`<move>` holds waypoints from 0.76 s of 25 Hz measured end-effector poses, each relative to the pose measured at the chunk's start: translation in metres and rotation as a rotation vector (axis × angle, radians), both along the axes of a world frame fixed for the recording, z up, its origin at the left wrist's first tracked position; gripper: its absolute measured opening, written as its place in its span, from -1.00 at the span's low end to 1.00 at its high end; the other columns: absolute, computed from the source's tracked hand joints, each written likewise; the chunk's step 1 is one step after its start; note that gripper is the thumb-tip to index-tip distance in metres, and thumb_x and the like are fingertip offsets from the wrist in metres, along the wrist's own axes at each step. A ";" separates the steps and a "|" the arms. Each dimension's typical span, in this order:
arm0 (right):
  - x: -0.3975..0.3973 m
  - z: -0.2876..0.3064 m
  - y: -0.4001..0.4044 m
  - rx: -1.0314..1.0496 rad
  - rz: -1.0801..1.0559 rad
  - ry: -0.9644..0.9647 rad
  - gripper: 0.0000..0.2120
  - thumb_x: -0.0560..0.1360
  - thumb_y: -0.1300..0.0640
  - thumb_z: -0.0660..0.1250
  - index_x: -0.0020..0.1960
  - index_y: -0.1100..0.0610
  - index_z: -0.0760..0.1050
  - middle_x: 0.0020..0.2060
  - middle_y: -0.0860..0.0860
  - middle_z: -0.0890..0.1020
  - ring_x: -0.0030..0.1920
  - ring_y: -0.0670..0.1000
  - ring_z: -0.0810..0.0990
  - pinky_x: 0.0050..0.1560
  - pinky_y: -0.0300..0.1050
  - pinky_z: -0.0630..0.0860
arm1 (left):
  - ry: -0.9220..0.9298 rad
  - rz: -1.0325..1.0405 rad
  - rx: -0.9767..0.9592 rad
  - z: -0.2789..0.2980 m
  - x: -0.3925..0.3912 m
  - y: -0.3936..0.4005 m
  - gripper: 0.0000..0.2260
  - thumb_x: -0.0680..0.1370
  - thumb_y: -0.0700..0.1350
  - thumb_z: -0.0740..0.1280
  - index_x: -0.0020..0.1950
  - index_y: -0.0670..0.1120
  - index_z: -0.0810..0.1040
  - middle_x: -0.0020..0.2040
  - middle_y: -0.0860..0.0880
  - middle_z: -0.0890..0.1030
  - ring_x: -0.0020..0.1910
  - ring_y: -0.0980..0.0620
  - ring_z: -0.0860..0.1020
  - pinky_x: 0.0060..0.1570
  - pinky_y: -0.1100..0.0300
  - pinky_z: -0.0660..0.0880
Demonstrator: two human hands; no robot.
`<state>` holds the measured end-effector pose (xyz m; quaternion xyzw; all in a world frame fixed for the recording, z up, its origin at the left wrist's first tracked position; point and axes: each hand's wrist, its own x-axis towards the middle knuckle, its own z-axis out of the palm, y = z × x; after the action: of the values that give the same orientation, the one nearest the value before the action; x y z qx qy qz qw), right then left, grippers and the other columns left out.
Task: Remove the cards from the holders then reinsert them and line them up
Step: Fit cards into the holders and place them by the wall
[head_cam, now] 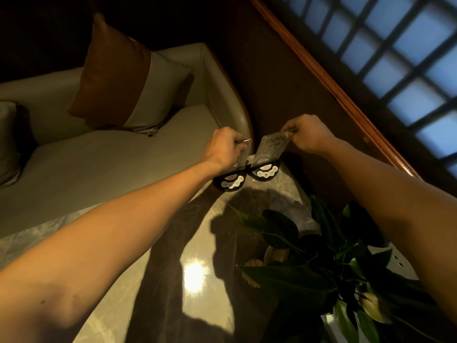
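Two black half-round holders stand side by side at the far end of the glossy table: the left holder point(230, 182) and the right holder point(265, 171), each with pale round stickers on its base. A clear card point(270, 147) with writing stands tilted in the right holder; my right hand point(308, 137) pinches its top corner. My left hand point(223, 147) grips the top edge of the other card point(243, 154), seen nearly edge-on above the left holder. Whether that card's lower edge sits in the slot is hidden by my hand.
A potted plant point(321, 263) with dark leaves and a pale bud fills the table's near right. A cream sofa point(111, 164) with a brown-and-grey cushion point(128, 82) lies to the left. A wooden-framed lattice window point(408, 58) runs along the right.
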<state>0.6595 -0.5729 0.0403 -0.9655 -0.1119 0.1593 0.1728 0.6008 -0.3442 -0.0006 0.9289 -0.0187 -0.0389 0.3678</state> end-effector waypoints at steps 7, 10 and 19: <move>-0.001 -0.003 -0.002 0.037 -0.028 0.019 -0.72 0.65 0.21 0.24 0.33 0.14 0.53 0.31 0.11 0.58 0.33 0.11 0.53 0.20 -0.05 0.48 | 0.006 -0.056 -0.015 0.000 0.000 -0.010 -0.81 0.59 -0.18 0.40 0.19 -0.11 0.70 0.13 -0.05 0.72 0.12 0.02 0.65 0.20 0.03 0.58; -0.001 -0.003 -0.003 0.043 -0.031 0.036 -0.73 0.65 0.20 0.23 0.33 0.14 0.52 0.30 0.12 0.58 0.31 0.11 0.54 0.16 -0.09 0.48 | 0.010 -0.034 0.002 0.000 0.006 -0.008 -0.82 0.59 -0.17 0.41 0.16 -0.08 0.71 0.10 -0.04 0.72 0.11 0.00 0.64 0.18 0.02 0.57; 0.001 0.001 -0.002 0.011 -0.038 0.052 -0.72 0.65 0.21 0.23 0.33 0.16 0.53 0.30 0.12 0.57 0.33 0.11 0.53 0.21 -0.05 0.48 | -0.005 -0.062 0.029 -0.004 0.008 -0.010 -0.81 0.60 -0.16 0.38 0.19 -0.06 0.71 0.13 -0.03 0.72 0.13 -0.01 0.64 0.20 0.00 0.56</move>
<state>0.6608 -0.5749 0.0413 -0.9620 -0.0901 0.1802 0.1841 0.6085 -0.3539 -0.0047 0.9333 -0.0477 -0.0481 0.3527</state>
